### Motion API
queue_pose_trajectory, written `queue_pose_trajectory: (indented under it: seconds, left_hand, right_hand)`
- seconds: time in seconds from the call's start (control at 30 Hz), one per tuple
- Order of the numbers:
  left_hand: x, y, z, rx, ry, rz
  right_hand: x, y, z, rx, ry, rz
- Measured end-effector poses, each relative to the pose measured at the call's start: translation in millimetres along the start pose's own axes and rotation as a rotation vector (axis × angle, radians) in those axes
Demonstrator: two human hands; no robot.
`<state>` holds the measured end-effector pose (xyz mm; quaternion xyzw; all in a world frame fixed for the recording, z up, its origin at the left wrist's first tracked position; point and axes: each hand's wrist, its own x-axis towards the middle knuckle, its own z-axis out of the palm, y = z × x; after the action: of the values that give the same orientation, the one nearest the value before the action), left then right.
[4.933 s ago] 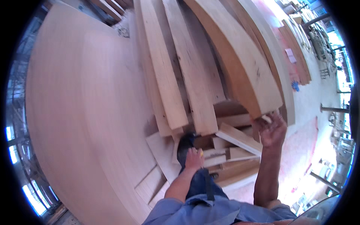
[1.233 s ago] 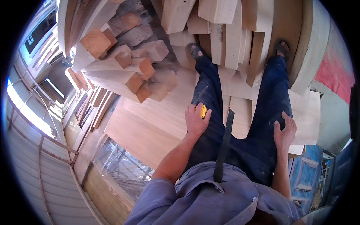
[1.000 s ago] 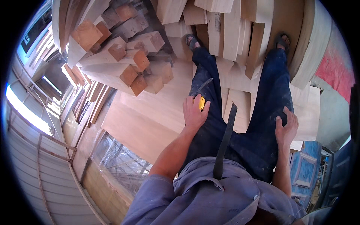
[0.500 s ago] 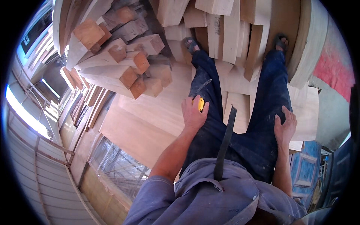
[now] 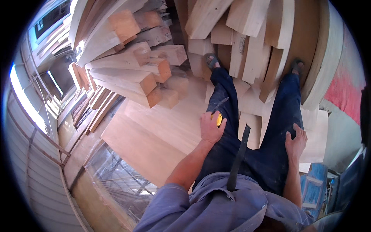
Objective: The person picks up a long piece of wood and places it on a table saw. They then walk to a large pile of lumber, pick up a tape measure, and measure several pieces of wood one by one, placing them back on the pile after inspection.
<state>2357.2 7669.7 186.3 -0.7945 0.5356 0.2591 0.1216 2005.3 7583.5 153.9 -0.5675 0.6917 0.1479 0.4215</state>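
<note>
Up against the left thigh, the left hand (image 5: 210, 127) is gripping a yellow tape measure (image 5: 219, 119), fingers curled around it with a dark strip of blade sticking out just past the fingertips (can't make out where its tip ends). Over on the other leg, the right hand (image 5: 295, 141) is lying flat, fingers loose and holding nothing. Stacked timber beams (image 5: 131, 77) are piling up beyond the left fingers, pale boards (image 5: 154, 131) just beside them.
</note>
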Motion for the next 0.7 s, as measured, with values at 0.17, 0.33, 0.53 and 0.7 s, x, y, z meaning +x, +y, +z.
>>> queue_pose_trajectory:
  seconds: [0.17,0.33,0.53,0.7]
  left_hand:
    - [-7,-7,-7,-0.048,0.031,-0.053]
    - [-29,-10,-24,-0.14,0.123,-0.064]
    - [-83,-1,-99,-0.306,0.236,-0.138]
    - [-151,12,-138,-0.434,0.326,-0.524]
  right_hand:
    - [4,-1,2,-0.02,-0.013,-0.01]
    - [-5,-22,-5,0.061,0.021,0.0]
    - [-25,31,-35,0.515,0.058,0.058]
    - [2,83,-101,0.36,-0.21,0.08]
